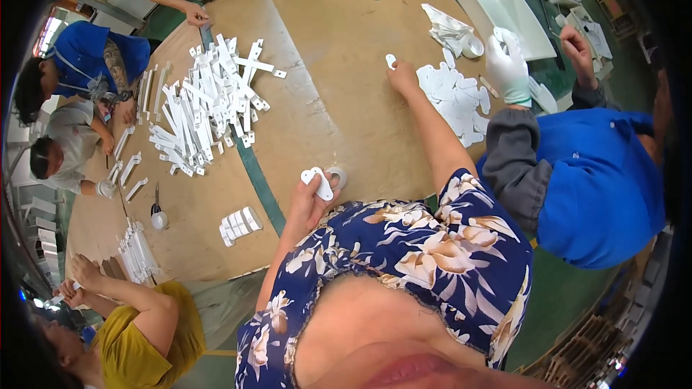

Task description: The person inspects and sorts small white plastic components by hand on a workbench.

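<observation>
The white oval plates (321, 186) are in the left hand (305, 204), which grasps them together close to the body. The right hand (404, 78), stretched forward above the brown table (346, 57), pinches a single white plate (390, 60). Just right of it lies a pile of similar plates (454, 101); on the left I see heaped white strips (209, 97).

one wide fisheye view from the wearer's head looks steeply down and forward across a brown-covered table (339, 14), close above the wearer's floral top (432, 252) at the bottom, edges bending toward a black rim.
</observation>
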Demonstrator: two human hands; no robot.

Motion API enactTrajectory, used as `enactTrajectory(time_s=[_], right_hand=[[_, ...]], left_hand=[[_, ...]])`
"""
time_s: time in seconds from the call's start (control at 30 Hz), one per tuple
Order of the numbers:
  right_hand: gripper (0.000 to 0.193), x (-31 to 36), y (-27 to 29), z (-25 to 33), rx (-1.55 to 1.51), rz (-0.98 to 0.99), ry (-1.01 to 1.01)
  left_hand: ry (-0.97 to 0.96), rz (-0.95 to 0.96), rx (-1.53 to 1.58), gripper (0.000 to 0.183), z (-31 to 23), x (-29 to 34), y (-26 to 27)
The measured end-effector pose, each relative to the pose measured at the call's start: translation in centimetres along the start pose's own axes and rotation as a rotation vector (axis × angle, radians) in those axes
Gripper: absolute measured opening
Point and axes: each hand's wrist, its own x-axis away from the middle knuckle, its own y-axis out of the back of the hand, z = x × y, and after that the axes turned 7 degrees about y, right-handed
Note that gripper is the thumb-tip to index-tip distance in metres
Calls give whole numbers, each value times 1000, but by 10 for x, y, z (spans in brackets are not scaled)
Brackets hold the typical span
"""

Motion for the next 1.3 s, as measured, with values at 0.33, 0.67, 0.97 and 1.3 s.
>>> enactTrajectory(time_s=[0.33,0.67,0.97,1.3], right_hand=[[22,-111,-8,25,79,87,70],[26,-254,0,-38,361,103,-69],[29,-325,-6,10,230,170,-91],[23,-334,-32,21,280,201,106]], left_hand=[[-29,-189,204,15,-10,-15,47],[-75,-293,233,15,-54,-90,46],[-16,-374,253,14,-66,-111,36],[-51,-396,265,12,-65,-108,38]])
